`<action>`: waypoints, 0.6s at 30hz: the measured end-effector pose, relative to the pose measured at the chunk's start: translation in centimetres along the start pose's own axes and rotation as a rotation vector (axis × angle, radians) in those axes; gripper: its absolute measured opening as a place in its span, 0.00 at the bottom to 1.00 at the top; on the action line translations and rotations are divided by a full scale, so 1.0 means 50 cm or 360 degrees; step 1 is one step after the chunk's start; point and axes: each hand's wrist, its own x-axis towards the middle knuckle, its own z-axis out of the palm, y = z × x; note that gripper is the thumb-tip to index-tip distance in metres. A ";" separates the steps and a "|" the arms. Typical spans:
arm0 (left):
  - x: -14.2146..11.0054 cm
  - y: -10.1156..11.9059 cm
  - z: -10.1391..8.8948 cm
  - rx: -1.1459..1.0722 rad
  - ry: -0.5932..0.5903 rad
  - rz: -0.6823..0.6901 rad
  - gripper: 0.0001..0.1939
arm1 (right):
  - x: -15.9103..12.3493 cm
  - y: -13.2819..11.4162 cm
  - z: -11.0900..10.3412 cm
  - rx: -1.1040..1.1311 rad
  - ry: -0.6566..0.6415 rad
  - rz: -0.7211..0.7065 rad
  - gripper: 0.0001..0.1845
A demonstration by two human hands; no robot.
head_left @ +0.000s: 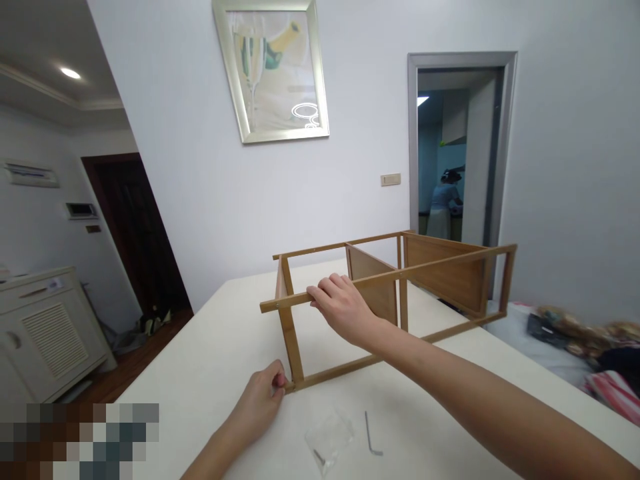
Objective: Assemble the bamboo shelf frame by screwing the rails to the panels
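Hands point(340, 303) point(267, 393) grip 1 wooden frame point(293, 343), fingers curled; bag point(329, 437) and hex key point(369, 433) lie nearby.

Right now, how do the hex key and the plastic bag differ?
The hex key is slim, grey and L-shaped; the plastic bag is clear, crumpled and broader. The hex key lies bare, while the plastic bag has what looks like a screw in or on it. Both lie on the white table, untouched.

Finding no readable text, brand, number or sign anywhere: making out no lettering on the framed print point(275, 80) (its painted bottle point(283, 45) included), and reading none on the clear plastic bag point(331, 433) or wall-mounted screen point(81, 211).
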 end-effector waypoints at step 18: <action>-0.017 -0.033 -0.051 0.0487 -0.0176 -0.0007 0.10 | 0.012 -0.028 0.026 0.0579 0.0199 -0.0061 0.19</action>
